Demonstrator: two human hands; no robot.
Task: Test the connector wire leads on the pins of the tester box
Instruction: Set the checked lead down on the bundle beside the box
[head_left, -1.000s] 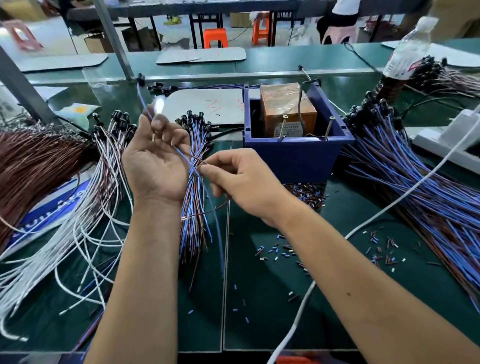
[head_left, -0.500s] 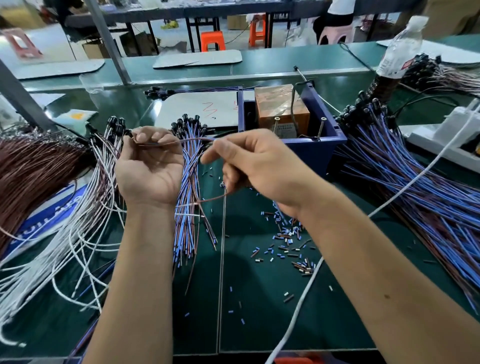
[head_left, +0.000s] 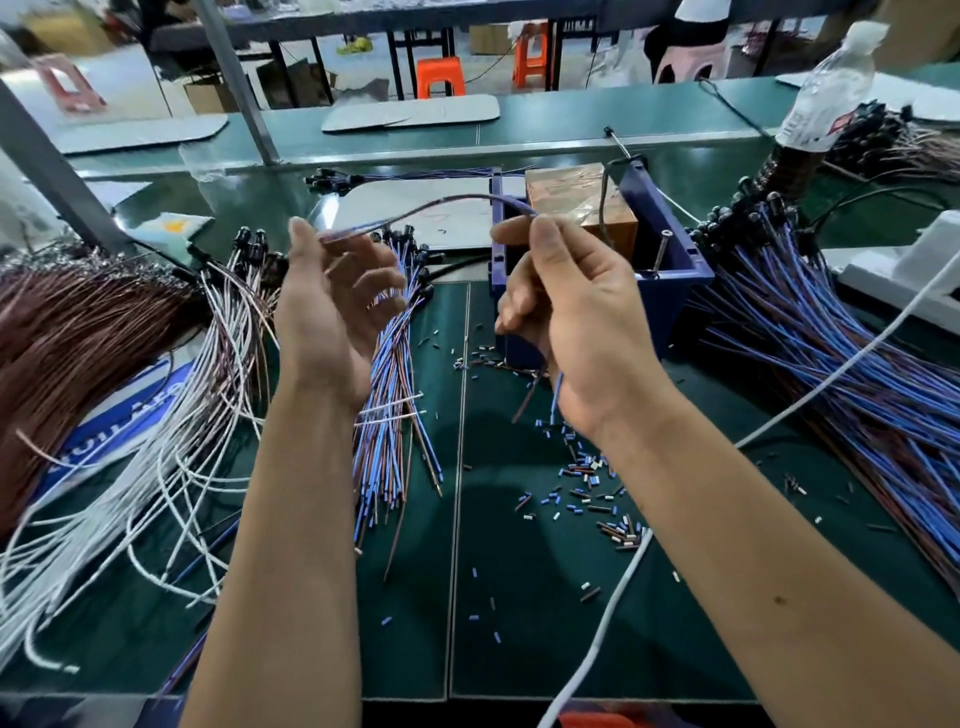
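Observation:
A thin blue-and-brown connector wire (head_left: 457, 200) arcs in the air between my hands. My right hand (head_left: 576, 322) pinches it at thumb and forefinger, and its two loose leads (head_left: 540, 395) hang out below the palm. My left hand (head_left: 332, 306) is raised palm-up, its blurred fingers spread loosely around the wire's other end. The tester box (head_left: 675, 275), a blue bin holding a brown block, stands just behind my right hand. One upright metal pin (head_left: 661, 254) shows on its right side.
Between my forearms lies a bundle of blue and brown wires (head_left: 389, 415), with white wires (head_left: 171, 467) and a brown heap (head_left: 67, 332) further left. More blue wires (head_left: 831, 353) fan out on the right. Cut insulation bits (head_left: 587, 478) litter the green mat. A white cable (head_left: 831, 374) crosses the right side, below a plastic bottle (head_left: 826, 98).
Both hands rose and moved apart, stretching the wire into an arc. My left hand's fingers uncurled from a closed hold to a loose spread. My right hand moved toward the tester box.

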